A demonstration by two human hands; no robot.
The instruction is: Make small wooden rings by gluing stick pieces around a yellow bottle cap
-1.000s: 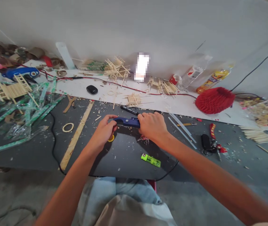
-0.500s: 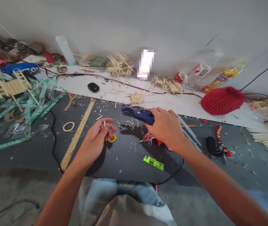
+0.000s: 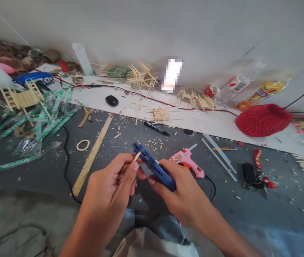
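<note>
A black oval object point(image 3: 112, 100) lies on a white board point(image 3: 93, 98). Farther right — a ribbed red piece point(image 3: 262, 120), yellow-labelled bottle point(image 3: 265, 91) behind.

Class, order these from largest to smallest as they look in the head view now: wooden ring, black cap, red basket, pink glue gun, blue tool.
Red basket
Blue tool and pink glue gun: partly covered, unsure which is larger
Wooden ring
Black cap

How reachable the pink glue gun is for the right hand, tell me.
Probably yes: the pink glue gun lies just beyond the right hand, its handle uncovered. That hand is wrapped around the blue cutter, though, so it would likely have to set it down first.
</note>
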